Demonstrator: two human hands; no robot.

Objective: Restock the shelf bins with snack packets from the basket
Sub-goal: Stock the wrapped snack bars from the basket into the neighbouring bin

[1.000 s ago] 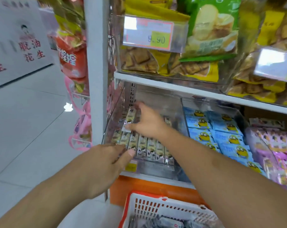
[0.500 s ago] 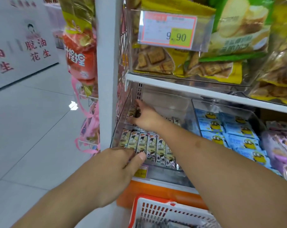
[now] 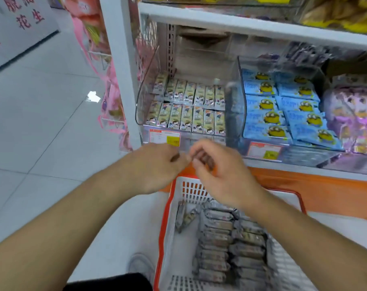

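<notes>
The scene was brightly and evenly lit, with soft, weak shadows. A small white glare patch sat on the glossy pale tiled floor, well to the left of the clear plastic shelf bin, whose curved wall carried faint reflections. Deep inside that bin, under the white shelf board, the light fell off into grey shade. Motion blur smeared the two hands just below the bin and softened the silver snack packets in the orange-rimmed white basket. Far to the right of the bin, the purple packets were smeared, and straight shelf lines bowed from wide-angle distortion.
</notes>
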